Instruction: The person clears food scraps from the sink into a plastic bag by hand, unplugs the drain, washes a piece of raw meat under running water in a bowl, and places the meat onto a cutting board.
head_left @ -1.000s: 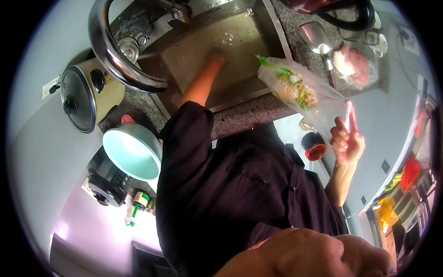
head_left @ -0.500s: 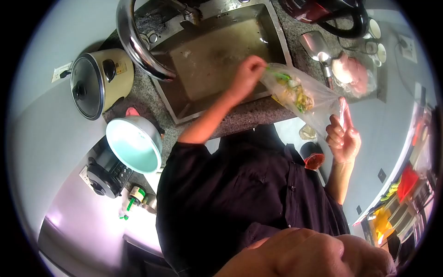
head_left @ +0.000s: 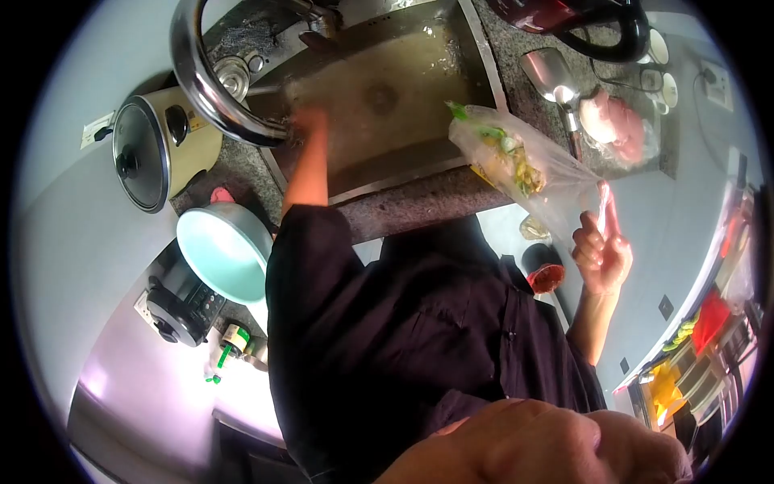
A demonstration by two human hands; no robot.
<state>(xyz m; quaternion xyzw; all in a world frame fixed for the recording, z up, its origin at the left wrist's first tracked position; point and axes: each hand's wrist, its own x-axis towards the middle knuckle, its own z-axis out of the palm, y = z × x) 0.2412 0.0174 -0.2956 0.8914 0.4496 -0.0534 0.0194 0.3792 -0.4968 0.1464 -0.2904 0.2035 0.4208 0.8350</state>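
Note:
My right hand (head_left: 601, 250) is closed round the gathered neck of a clear plastic bag (head_left: 556, 173). Yellowish and green food scraps (head_left: 516, 161) lie inside it, and a green leaf sticks out at its left end, over the sink's right front corner. Over the left part of the steel sink (head_left: 387, 173) is my left hand (head_left: 310, 121), close to the mouth of the curved faucet (head_left: 214, 101). Motion blur smears its fingers, so whether it holds anything is unclear. Cloudy water covers the sink bottom.
Left of the sink stand a beige cooker (head_left: 165, 145) and a light green bowl (head_left: 224, 254). To the right are a steel turner (head_left: 550, 73), raw meat in plastic (head_left: 617, 125), a dark red kettle (head_left: 564, 16) and white cups (head_left: 667, 90). A red-rimmed bin (head_left: 547, 277) sits below.
My left hand dipped in the sink, rose to the bag's left end, then moved left to the faucet, leaving the bag. My right hand keeps its hold on the bag.

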